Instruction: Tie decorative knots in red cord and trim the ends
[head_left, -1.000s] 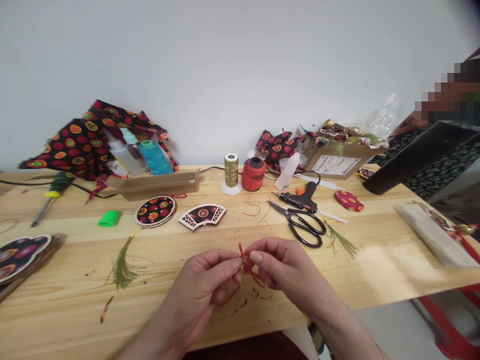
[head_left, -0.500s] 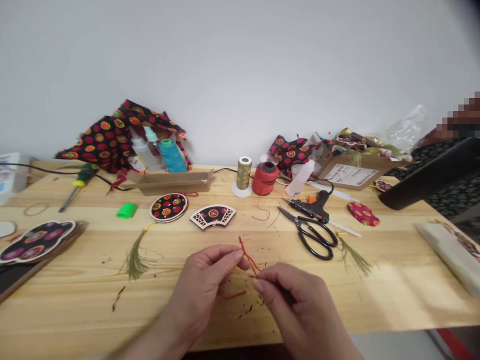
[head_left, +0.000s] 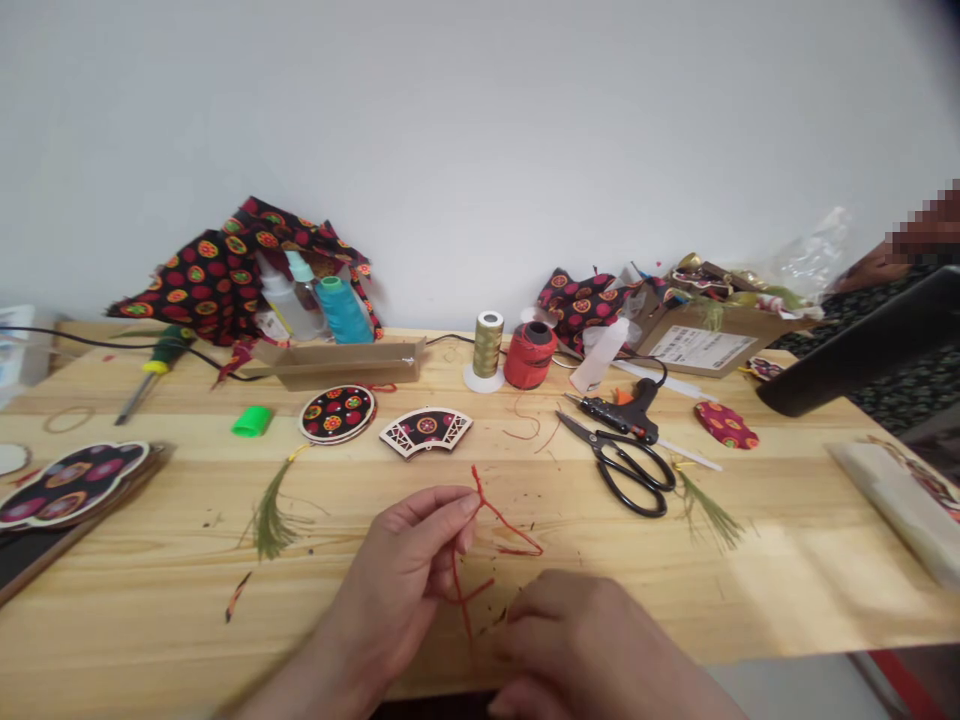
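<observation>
My left hand (head_left: 397, 570) pinches a thin red cord (head_left: 495, 525) between thumb and fingertips, just above the wooden table top (head_left: 750, 590). The cord forks into loose strands, some reaching right and others hanging below the hand. My right hand (head_left: 577, 645) rests low at the near table edge, fingers apart, holding nothing I can see. Ahead of my hands lie a fan-shaped fabric and wood ornament (head_left: 426, 431) and a round one (head_left: 337, 413). Black-handled scissors (head_left: 630, 480) lie to the right.
A hot glue gun (head_left: 619, 415), thread spools (head_left: 510, 350), green tassels (head_left: 270, 520), a cardboard box (head_left: 701, 345) and patterned fabric (head_left: 217, 275) crowd the table's back. A dark object (head_left: 862, 345) juts in at right, with a person's arm (head_left: 877, 270) behind it.
My right hand has let go of the cord and dropped toward the near edge. The red strands now hang from my left hand alone, spread wider.
</observation>
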